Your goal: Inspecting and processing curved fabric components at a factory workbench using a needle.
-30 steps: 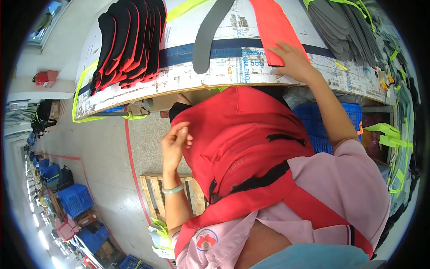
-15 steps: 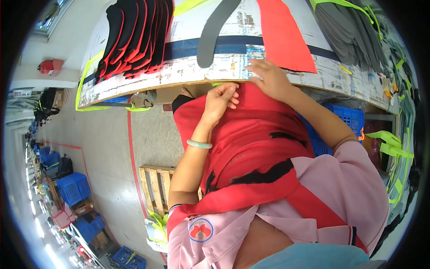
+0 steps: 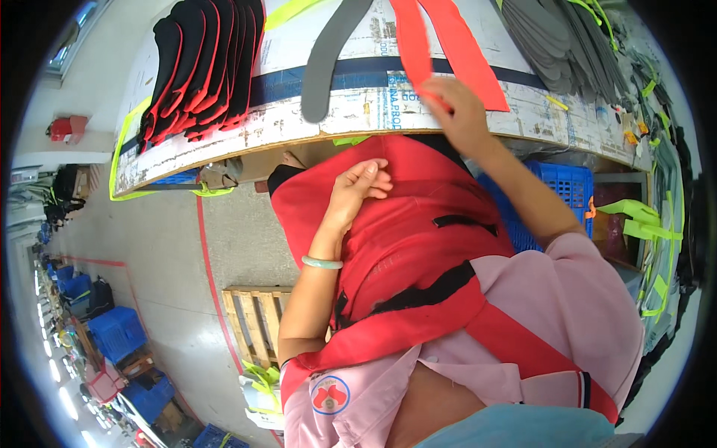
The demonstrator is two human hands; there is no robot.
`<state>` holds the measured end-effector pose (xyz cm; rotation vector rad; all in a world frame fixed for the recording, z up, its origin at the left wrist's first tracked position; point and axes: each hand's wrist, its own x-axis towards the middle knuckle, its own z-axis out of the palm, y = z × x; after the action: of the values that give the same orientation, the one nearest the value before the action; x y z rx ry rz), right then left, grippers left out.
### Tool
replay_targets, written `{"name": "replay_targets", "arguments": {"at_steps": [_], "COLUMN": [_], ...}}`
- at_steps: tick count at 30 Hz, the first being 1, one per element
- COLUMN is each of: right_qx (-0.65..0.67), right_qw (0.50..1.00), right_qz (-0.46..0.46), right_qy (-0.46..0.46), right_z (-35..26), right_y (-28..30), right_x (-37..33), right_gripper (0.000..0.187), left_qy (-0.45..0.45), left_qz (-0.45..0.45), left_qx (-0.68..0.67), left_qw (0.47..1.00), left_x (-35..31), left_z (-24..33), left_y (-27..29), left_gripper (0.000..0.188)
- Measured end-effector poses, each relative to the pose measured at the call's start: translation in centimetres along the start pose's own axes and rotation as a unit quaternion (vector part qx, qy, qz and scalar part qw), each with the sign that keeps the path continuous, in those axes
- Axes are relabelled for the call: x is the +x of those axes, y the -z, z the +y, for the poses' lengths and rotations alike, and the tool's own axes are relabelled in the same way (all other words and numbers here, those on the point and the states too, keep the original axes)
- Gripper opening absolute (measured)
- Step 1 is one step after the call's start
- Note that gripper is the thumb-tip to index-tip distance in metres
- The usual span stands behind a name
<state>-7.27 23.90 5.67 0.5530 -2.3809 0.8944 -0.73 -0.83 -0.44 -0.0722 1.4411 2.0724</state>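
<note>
My right hand (image 3: 461, 116) is at the table's front edge, its fingers closed on the near end of a red fabric strip (image 3: 411, 41). To its right another red strip (image 3: 470, 60) lies flat on the table, its wide end toward me. A curved dark grey strip (image 3: 323, 82) lies to the left of both. Over the red apron on my lap, my left hand (image 3: 360, 190) is raised, a pale bangle on its wrist. Its fingers are curled in and I see nothing in them.
The worn white table (image 3: 299, 128) carries a fanned stack of black-and-red pieces (image 3: 202, 71) on the left and stacked grey pieces (image 3: 560, 52) on the right. A yellow marker-like stick (image 3: 556, 103) lies near the right side. Blue crates (image 3: 564, 183) stand under the table, a wooden pallet (image 3: 258, 317) on the floor.
My right hand has closed on a red strip and shifted it left, apart from the other red one. My left hand has drawn back from the table edge. The whole view has shifted slightly.
</note>
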Motion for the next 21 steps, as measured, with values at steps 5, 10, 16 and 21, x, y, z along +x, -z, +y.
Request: {"name": "replay_targets", "arguments": {"at_steps": [5,10,16,21], "right_qx": [0.165,0.124,0.074,-0.010], "right_qw": [0.920,0.794,0.685,0.923], "right_qz": [-0.322,-0.595,-0.723,-0.376], "right_qy": [0.148,0.014,-0.047,0.083], "right_z": [-7.2,-3.6,-1.9,-0.8], "right_y": [2.1,6.2,6.4,-4.4], "right_x": [-5.7,-5.6,1.1,6.4], "right_gripper": [0.018,0.013,0.024,0.036], "left_qy": [-0.125,-0.129,-0.188,-0.229], "left_qz": [-0.086,0.094,0.238,0.259], "left_qx": [-0.208,-0.233,-0.215,-0.219], "left_qw": [0.966,0.959,0.928,0.912], "left_x": [-0.5,2.1,4.0,-0.3], "left_z": [3.6,6.6,6.5,4.9], "left_y": [-1.1,0.9,1.2,0.7], "left_gripper": [0.064,0.031,0.033,0.032]}}
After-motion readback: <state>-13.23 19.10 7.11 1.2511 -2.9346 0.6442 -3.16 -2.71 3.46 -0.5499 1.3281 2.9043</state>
